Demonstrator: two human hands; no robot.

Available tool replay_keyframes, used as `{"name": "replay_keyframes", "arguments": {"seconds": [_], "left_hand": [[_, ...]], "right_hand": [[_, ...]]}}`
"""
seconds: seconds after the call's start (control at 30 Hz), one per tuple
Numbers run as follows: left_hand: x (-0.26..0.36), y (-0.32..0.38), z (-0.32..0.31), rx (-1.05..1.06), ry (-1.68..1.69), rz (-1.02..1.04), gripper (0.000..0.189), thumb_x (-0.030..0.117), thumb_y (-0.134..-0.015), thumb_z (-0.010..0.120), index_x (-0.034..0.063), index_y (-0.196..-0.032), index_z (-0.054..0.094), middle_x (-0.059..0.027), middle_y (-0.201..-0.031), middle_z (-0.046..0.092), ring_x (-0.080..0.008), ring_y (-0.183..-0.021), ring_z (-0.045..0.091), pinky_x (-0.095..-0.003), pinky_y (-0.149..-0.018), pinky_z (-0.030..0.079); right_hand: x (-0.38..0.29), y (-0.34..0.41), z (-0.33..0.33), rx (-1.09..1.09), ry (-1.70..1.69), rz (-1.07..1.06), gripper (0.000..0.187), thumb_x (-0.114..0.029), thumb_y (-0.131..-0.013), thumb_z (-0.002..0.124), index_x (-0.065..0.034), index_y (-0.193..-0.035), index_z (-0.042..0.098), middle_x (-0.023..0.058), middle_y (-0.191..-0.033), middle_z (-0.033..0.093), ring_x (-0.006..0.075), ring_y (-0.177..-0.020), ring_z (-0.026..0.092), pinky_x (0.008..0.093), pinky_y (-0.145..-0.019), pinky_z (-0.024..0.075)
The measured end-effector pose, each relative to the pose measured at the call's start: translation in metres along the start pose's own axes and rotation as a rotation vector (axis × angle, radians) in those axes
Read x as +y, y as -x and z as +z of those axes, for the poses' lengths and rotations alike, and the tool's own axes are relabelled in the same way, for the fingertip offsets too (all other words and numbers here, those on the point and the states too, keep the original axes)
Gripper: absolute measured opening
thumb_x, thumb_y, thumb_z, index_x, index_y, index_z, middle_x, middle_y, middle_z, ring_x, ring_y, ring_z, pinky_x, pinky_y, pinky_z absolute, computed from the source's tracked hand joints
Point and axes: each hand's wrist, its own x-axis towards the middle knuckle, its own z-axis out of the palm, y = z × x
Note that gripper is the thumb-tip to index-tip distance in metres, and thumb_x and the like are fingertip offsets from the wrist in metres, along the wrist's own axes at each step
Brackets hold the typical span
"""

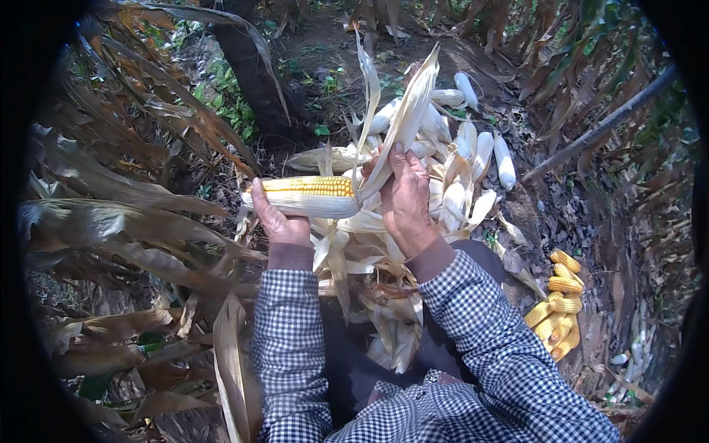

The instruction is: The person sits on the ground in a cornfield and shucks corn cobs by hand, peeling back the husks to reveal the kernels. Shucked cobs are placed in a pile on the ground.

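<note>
My left hand (282,219) holds the left end of an ear of corn (310,187) that lies level in front of me. Yellow kernels show along its upper side, while pale husk still covers the lower side. My right hand (409,191) grips a strip of dry husk (409,105) peeled back at the ear's right end and pointing upward. Part of the right fingers is hidden behind the husk. Beneath and beyond both hands lies a heap of loose husks (363,221), with several ears in pale husk (483,149) at its far right.
Husked yellow ears (562,310) are piled on the ground at the right. More pale ears (634,360) lie farther right. Dry corn leaves (122,216) crowd the left side. A dark trunk (249,72) rises at the upper left, and a thin pole (604,124) slants in from the upper right.
</note>
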Motion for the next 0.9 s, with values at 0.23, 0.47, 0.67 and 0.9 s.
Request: {"name": "replay_keyframes", "arguments": {"seconds": [0.23,0.47,0.67,0.9], "left_hand": [[-0.053,-0.017,0.004,-0.303,0.035,-0.416,0.043,0.032,-0.093,0.05,0.0023,-0.123,0.046,-0.0167,-0.109,0.058,-0.0289,-0.097,0.062,-0.0401,-0.084,0.052],[-0.058,-0.018,0.023,-0.304,-0.115,-0.439,0.038,0.023,-0.089,0.053,-0.0038,-0.116,0.05,-0.0181,-0.094,0.062,-0.0282,-0.073,0.066,-0.0378,-0.062,0.057],[-0.086,-0.01,0.018,-0.29,-0.305,-0.441,0.039,0.017,-0.084,0.058,-0.0057,-0.116,0.051,-0.0168,-0.095,0.064,-0.0269,-0.081,0.067,-0.0375,-0.071,0.057],[-0.06,-0.025,0.002,-0.04,-0.321,-0.028,0.076,0.008,-0.069,0.073,0.0022,-0.136,0.035,-0.0139,-0.113,0.053,-0.029,-0.104,0.057,-0.0428,-0.09,0.047]], "right_hand": [[-0.02,0.032,0.041,-0.009,-0.172,0.247,0.014,-0.018,-0.097,0.049,-0.005,-0.098,0.052,0.0009,-0.065,0.047,0.0099,-0.05,0.043,0.0244,-0.048,0.0377],[-0.025,0.061,0.029,-0.061,0.21,0.146,0.025,-0.025,-0.099,0.05,-0.0056,-0.084,0.054,-0.0034,-0.058,0.042,0.0035,-0.045,0.034,0.0186,-0.042,0.0262],[-0.034,0.096,0.0,-0.02,0.146,0.077,0.021,-0.024,-0.096,0.056,-0.0057,-0.086,0.055,-0.0045,-0.06,0.045,0.0015,-0.046,0.034,0.0177,-0.042,0.0259],[-0.11,0.155,-0.029,0.042,0.298,0.131,0.024,-0.027,-0.099,0.05,-0.0054,-0.089,0.053,-0.0036,-0.058,0.043,0.0045,-0.042,0.038,0.0193,-0.039,0.0321]]}}
